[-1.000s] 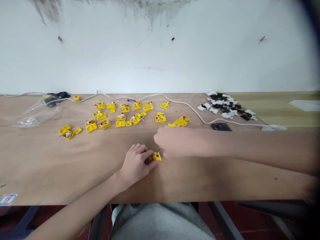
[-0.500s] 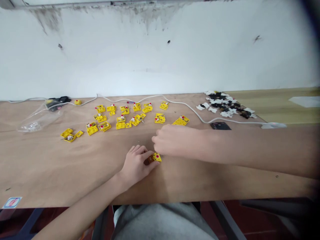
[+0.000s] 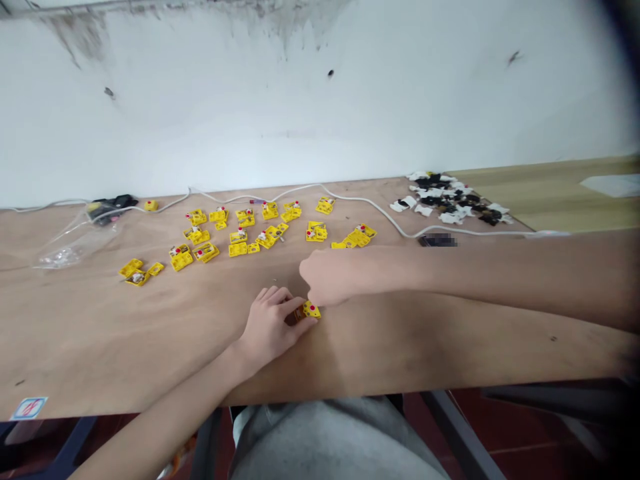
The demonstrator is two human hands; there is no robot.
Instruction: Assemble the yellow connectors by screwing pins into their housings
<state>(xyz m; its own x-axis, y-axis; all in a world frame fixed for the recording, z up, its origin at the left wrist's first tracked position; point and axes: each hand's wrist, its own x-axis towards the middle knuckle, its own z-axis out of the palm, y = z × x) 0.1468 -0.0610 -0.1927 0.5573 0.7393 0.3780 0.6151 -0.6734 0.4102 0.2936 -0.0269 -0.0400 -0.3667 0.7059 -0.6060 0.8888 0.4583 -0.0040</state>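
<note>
I see a small yellow piece point(image 3: 312, 311) with a red round spot on its face and darker dots around it. It lies low over the tabletop point(image 3: 150, 347), between the left thumb and forefinger, with a brown object point(image 3: 296, 316) just inside their curve. I can't make out the brown object's shape.

Compared with the first picture, the thin dark tip that showed beside the yellow piece, under the right fingers, is out of my sight. The left hand keeps the same hold.

My left hand point(image 3: 270, 327) reaches in from the near side, palm down, its thumb and forefinger grasping the yellow piece from either side. The right hand point(image 3: 327, 277) is curled, knuckles up, close over the piece's far right edge, its forearm running off to the right. Its fingertips are hidden, so I can't tell what they grip. Beyond both hands' fingers lie opened yellow cases point(image 3: 239, 250) in loose rows.
</note>
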